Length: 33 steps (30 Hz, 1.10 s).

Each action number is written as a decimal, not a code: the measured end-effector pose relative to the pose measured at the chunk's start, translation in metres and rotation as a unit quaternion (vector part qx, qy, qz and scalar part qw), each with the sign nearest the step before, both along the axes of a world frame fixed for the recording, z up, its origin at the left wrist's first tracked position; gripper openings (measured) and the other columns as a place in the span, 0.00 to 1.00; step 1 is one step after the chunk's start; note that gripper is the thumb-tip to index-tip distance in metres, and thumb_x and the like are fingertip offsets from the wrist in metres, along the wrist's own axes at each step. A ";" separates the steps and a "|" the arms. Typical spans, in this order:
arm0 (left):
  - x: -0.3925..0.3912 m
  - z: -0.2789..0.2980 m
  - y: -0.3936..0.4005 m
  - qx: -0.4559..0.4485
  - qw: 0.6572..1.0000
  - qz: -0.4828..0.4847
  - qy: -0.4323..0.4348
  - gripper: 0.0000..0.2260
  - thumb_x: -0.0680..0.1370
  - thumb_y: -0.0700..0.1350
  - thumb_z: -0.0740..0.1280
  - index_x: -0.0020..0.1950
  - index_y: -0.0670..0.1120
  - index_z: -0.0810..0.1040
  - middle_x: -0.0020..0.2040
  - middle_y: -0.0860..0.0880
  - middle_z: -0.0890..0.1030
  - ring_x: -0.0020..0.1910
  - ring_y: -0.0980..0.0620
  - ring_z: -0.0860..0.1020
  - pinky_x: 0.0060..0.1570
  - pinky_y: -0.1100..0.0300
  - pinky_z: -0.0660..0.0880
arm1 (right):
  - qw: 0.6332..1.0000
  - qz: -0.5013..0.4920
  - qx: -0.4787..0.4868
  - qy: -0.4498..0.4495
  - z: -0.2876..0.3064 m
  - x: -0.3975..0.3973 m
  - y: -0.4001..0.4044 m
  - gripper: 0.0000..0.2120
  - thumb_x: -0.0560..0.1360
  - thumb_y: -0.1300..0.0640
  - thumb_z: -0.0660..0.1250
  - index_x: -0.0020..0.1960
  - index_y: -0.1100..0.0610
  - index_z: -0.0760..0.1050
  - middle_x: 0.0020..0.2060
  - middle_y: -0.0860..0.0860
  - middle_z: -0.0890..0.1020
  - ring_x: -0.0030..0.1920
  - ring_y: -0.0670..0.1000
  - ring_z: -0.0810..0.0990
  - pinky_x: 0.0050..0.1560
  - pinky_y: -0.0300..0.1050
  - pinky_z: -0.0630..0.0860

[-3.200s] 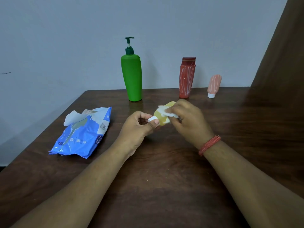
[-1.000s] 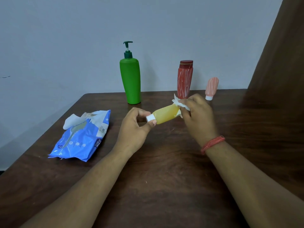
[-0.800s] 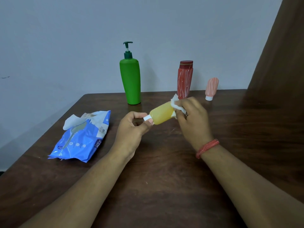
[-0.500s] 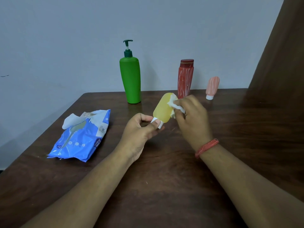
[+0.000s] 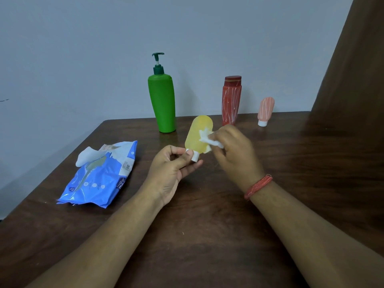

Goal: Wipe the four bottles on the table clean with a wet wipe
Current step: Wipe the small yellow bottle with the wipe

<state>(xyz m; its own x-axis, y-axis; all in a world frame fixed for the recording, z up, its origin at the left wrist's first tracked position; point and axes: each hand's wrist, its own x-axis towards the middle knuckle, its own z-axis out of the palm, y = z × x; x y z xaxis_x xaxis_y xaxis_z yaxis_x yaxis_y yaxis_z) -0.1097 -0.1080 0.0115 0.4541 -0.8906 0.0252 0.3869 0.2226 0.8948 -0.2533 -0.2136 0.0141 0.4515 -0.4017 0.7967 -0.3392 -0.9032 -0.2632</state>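
Observation:
My left hand (image 5: 172, 169) pinches the white cap of a small yellow bottle (image 5: 197, 133), holding it upright above the table with its cap down. My right hand (image 5: 236, 154) grips a crumpled white wet wipe (image 5: 206, 139) and presses it against the bottle's right side. At the back of the table stand a tall green pump bottle (image 5: 163, 102), a red bottle (image 5: 231, 99) with white streaks and a small pink bottle (image 5: 265, 110) resting on its white cap.
A blue pack of wet wipes (image 5: 101, 175) lies on the left of the dark wooden table (image 5: 207, 235), with a wipe sticking out of its top. A grey wall runs behind. A brown panel (image 5: 353, 69) rises at the right.
The yellow bottle has swung from lying sideways to standing upright, cap down, in my left hand. My right hand has moved the wipe lower along its side.

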 end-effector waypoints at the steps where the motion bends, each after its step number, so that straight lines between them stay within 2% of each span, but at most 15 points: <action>1: 0.000 0.000 0.000 0.001 1.000 -0.005 -0.012 0.05 0.77 0.32 0.68 0.47 0.38 0.73 0.54 0.34 0.78 0.51 0.42 0.83 0.47 0.53 0.83 | 0.999 -0.021 0.019 -0.034 0.001 -0.002 -0.004 0.07 0.75 0.67 0.71 0.53 0.61 0.80 0.48 0.53 0.79 0.47 0.46 0.76 0.46 0.32 0.71; 3: -0.002 0.000 0.001 0.005 0.999 -0.011 -0.035 0.05 0.77 0.32 0.68 0.47 0.39 0.72 0.53 0.36 0.78 0.52 0.41 0.83 0.47 0.53 0.83 | 0.995 -0.038 0.052 -0.074 0.000 -0.004 -0.005 0.06 0.76 0.67 0.70 0.52 0.61 0.80 0.48 0.52 0.79 0.47 0.43 0.73 0.47 0.25 0.67; 5: 0.000 -0.001 0.001 0.005 0.999 -0.004 -0.047 0.06 0.76 0.33 0.69 0.47 0.39 0.72 0.53 0.37 0.78 0.50 0.43 0.84 0.49 0.52 0.83 | 0.997 -0.006 0.053 -0.051 -0.004 -0.002 0.000 0.07 0.75 0.68 0.70 0.52 0.61 0.80 0.49 0.52 0.79 0.47 0.43 0.73 0.47 0.26 0.67; 8: 0.004 -0.001 0.001 0.014 0.997 0.006 -0.070 0.10 0.72 0.38 0.72 0.48 0.39 0.73 0.59 0.34 0.77 0.50 0.43 0.85 0.55 0.46 0.81 | 0.999 0.018 0.031 -0.018 -0.005 0.001 0.004 0.08 0.75 0.68 0.70 0.53 0.61 0.81 0.49 0.53 0.79 0.48 0.46 0.76 0.48 0.31 0.69; 10: 0.005 -0.002 0.002 0.030 0.992 0.000 -0.124 0.12 0.71 0.39 0.74 0.48 0.39 0.73 0.60 0.34 0.77 0.53 0.41 0.84 0.56 0.44 0.80 | 0.996 -0.011 0.051 -0.070 0.002 -0.001 -0.002 0.08 0.75 0.68 0.70 0.53 0.60 0.82 0.48 0.53 0.80 0.48 0.46 0.77 0.47 0.27 0.69; 14: 0.003 -0.004 0.002 0.050 0.972 -0.009 -0.228 0.07 0.78 0.36 0.70 0.49 0.42 0.73 0.52 0.41 0.82 0.49 0.42 0.86 0.57 0.43 0.80 | 0.986 -0.055 0.094 -0.128 0.005 -0.007 -0.004 0.06 0.77 0.66 0.70 0.53 0.60 0.82 0.48 0.48 0.79 0.47 0.42 0.75 0.46 0.23 0.69; 17: 0.007 -0.004 0.003 0.054 0.969 0.012 -0.241 0.07 0.78 0.37 0.70 0.49 0.43 0.73 0.49 0.43 0.85 0.48 0.43 0.86 0.59 0.38 0.78 | 0.989 -0.011 0.119 -0.089 -0.002 -0.005 0.001 0.06 0.76 0.66 0.70 0.51 0.58 0.81 0.48 0.47 0.79 0.47 0.43 0.76 0.45 0.26 0.70; 20: 0.014 -0.004 0.005 0.040 0.974 0.037 -0.218 0.07 0.77 0.38 0.72 0.49 0.43 0.74 0.49 0.42 0.86 0.49 0.41 0.86 0.61 0.36 0.77 | 0.995 0.046 0.088 -0.018 -0.006 0.001 0.005 0.06 0.75 0.67 0.70 0.49 0.58 0.81 0.45 0.49 0.79 0.44 0.45 0.77 0.42 0.34 0.72; 21: 0.015 -0.004 0.006 0.040 0.973 0.036 -0.223 0.07 0.77 0.38 0.72 0.49 0.44 0.74 0.49 0.42 0.86 0.49 0.41 0.86 0.61 0.36 0.77 | 0.995 0.045 0.085 -0.022 -0.005 0.002 0.006 0.06 0.75 0.67 0.70 0.49 0.58 0.81 0.45 0.49 0.79 0.43 0.45 0.76 0.41 0.33 0.71; 24: 0.011 -0.005 0.004 0.047 0.964 0.021 -0.263 0.07 0.78 0.38 0.71 0.49 0.44 0.73 0.49 0.42 0.85 0.48 0.45 0.86 0.59 0.39 0.78 | 0.985 -0.003 0.127 -0.114 0.002 -0.001 0.003 0.05 0.76 0.66 0.70 0.49 0.57 0.81 0.44 0.47 0.79 0.43 0.40 0.76 0.41 0.27 0.70; 27: 0.008 -0.005 0.002 0.053 0.948 0.010 -0.313 0.07 0.78 0.40 0.71 0.49 0.46 0.73 0.49 0.44 0.85 0.48 0.49 0.86 0.57 0.41 0.79 | 0.978 -0.031 0.143 -0.147 0.004 -0.007 0.000 0.05 0.76 0.65 0.70 0.49 0.56 0.81 0.43 0.46 0.78 0.45 0.39 0.76 0.41 0.28 0.72; 30: 0.013 -0.006 0.003 0.054 0.951 0.021 -0.305 0.07 0.78 0.39 0.71 0.49 0.45 0.73 0.48 0.43 0.85 0.48 0.48 0.86 0.56 0.45 0.80 | 0.981 0.008 0.158 -0.116 -0.003 -0.004 0.003 0.05 0.75 0.66 0.70 0.47 0.57 0.80 0.44 0.47 0.79 0.44 0.43 0.77 0.41 0.32 0.73; 33: 0.017 -0.004 0.006 0.044 0.961 0.042 -0.271 0.07 0.78 0.37 0.71 0.50 0.43 0.73 0.49 0.41 0.85 0.47 0.46 0.86 0.52 0.53 0.80 | 0.992 0.061 0.110 -0.019 -0.010 0.004 0.009 0.05 0.74 0.67 0.70 0.46 0.58 0.80 0.43 0.49 0.78 0.42 0.45 0.75 0.41 0.33 0.69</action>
